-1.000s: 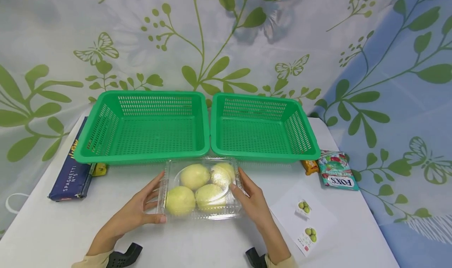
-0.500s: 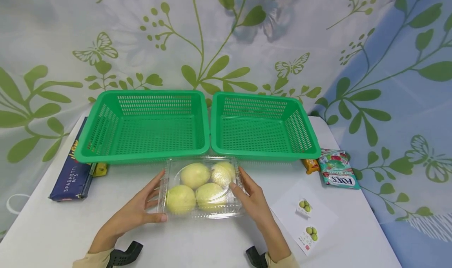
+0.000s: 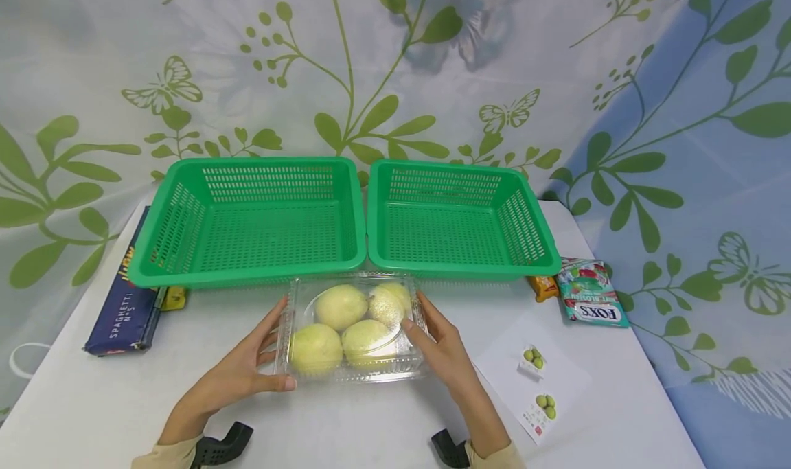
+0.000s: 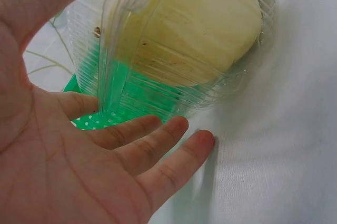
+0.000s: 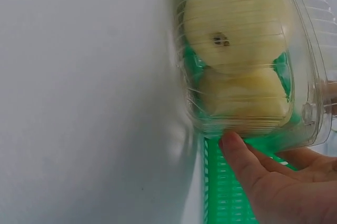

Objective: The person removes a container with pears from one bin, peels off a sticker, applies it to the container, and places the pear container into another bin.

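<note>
A clear plastic clamshell box (image 3: 351, 374) holds several pale yellow pears (image 3: 341, 307) and lies in front of the two green baskets. At its left side is my left hand (image 3: 244, 369), fingers spread and fairly straight. In the left wrist view the index fingertip meets the box's rim, while the other fingers (image 4: 176, 155) extend below the box wall. My right hand (image 3: 441, 352) pinches the right rim, with the thumb on the lid and the fingers against the side. Those fingers (image 5: 239, 161) show under the rim in the right wrist view.
Behind the box stand a left green basket (image 3: 247, 277) and a right green basket (image 3: 463, 271). A blue spaghetti pack (image 3: 120, 318) and a yellow packet (image 3: 175, 297) lie left. To the right are an orange packet (image 3: 544, 288), a Fox's bag (image 3: 592, 294) and a paper sheet (image 3: 568, 380) with pear labels.
The head view has shifted very slightly. Both hands and the clamshell box stay in place.
</note>
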Action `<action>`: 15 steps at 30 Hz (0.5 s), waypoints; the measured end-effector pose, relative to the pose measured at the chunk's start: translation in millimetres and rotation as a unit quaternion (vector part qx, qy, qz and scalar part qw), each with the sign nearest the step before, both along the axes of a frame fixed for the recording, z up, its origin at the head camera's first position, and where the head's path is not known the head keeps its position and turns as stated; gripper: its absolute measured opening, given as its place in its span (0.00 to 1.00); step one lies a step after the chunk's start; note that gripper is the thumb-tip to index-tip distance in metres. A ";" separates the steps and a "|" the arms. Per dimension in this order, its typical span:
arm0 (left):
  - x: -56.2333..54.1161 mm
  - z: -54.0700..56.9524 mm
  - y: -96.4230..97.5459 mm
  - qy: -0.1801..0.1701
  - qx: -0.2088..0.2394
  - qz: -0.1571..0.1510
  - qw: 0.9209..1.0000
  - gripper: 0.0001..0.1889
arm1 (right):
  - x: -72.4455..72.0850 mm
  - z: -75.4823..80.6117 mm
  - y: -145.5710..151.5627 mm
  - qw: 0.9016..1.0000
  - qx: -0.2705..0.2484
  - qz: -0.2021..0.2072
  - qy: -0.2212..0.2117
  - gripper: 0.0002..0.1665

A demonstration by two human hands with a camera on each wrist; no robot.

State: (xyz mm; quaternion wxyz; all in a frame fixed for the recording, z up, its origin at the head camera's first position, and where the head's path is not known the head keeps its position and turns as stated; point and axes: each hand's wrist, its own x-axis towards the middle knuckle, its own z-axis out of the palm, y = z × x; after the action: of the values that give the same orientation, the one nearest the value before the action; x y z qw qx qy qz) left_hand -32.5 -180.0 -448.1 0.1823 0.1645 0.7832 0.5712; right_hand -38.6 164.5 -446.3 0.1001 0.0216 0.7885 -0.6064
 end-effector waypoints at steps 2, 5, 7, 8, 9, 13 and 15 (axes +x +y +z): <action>0.3 -0.3 -0.7 -0.004 0.000 0.002 1.000 0.67 | -0.2 2.7 0.6 1.000 0.008 0.006 -0.004 0.44; 0.6 -1.2 -0.7 -0.010 0.007 0.004 1.000 0.67 | 0.4 8.5 5.4 1.000 0.022 0.010 -0.009 0.42; 0.8 -1.8 -0.5 -0.014 0.010 0.004 1.000 0.67 | 0.5 12.9 13.5 0.999 0.040 0.007 -0.004 0.40; 0.8 -2.1 -0.3 -0.015 0.011 0.004 1.000 0.67 | 0.1 14.9 19.4 0.999 0.050 0.002 -0.002 0.39; 0.8 -2.3 -0.2 -0.014 0.011 0.005 1.000 0.67 | -0.5 16.7 26.2 0.998 0.061 -0.004 0.002 0.39; 0.3 -2.7 -1.2 -0.017 0.010 0.007 1.000 0.67 | -2.8 24.9 63.4 0.991 0.128 -0.036 0.004 0.38; 0.2 -2.6 -2.1 -0.019 0.012 0.008 1.000 0.67 | -3.4 29.6 84.5 0.982 0.181 -0.049 -0.009 0.38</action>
State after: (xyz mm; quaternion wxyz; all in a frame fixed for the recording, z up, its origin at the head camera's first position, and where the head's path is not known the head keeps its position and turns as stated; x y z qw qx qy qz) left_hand -32.3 -182.0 -450.7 0.1910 0.1496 0.7738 0.5851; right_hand -42.1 249.0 -416.7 0.0719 0.0832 0.8822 -0.4579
